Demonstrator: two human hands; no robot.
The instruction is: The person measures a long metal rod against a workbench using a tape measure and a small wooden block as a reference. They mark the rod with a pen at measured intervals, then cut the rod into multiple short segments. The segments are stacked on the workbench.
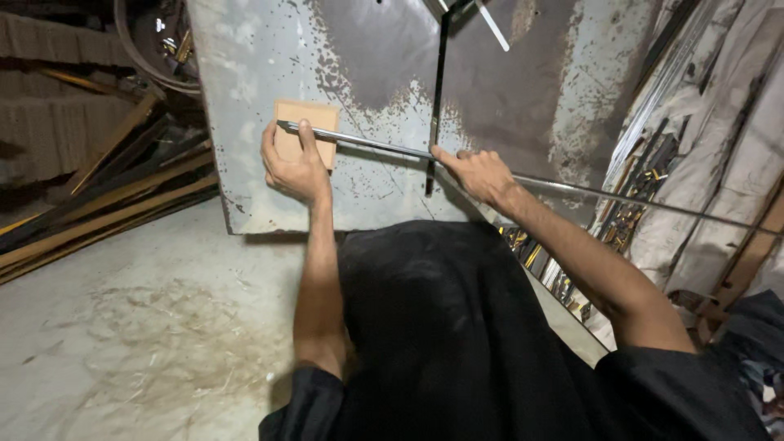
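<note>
A long thin metal rod (384,147) lies across a rusty grey metal sheet (367,73), running from upper left to the far right. My left hand (292,167) presses the rod's left end against a small tan wooden block (309,114) on the sheet, index finger on top of the rod. My right hand (480,173) grips the rod near its middle, beside a dark upright metal strip (438,106) that crosses it. My black clothing fills the lower middle of the view.
Long wooden and metal strips (106,196) are stacked at the left. A dusty concrete floor (122,327) lies below. Metal offcuts (629,212) and pale sacks (719,139) crowd the right side.
</note>
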